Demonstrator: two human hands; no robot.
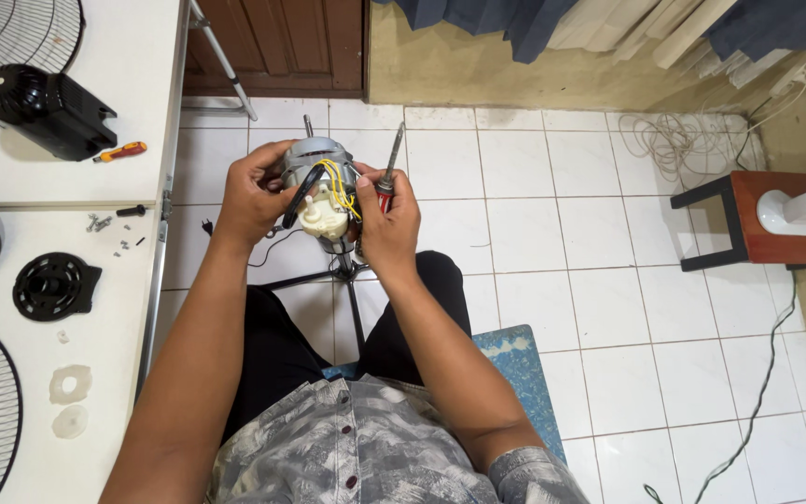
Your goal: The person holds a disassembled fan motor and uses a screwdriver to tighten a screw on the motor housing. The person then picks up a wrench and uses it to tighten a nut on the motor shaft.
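Note:
I hold a grey fan motor point(317, 161) in front of me over the tiled floor, with yellow wires and a cream plastic gear housing point(325, 217) on its near side. My left hand point(252, 191) grips the motor's left side. My right hand point(389, 219) touches its right side and also holds a screwdriver point(390, 165) with a red handle, its shaft pointing up and away. A black cable hangs from the motor toward the floor.
A white table point(132, 84) at the left carries fan grilles point(6, 28), a black motor cover point(44, 107), a small orange screwdriver point(121, 151), loose screws point(100, 222) and a black round part point(53, 285). A red stool point(762, 219) with a white fan base stands right. Cords lie on the floor.

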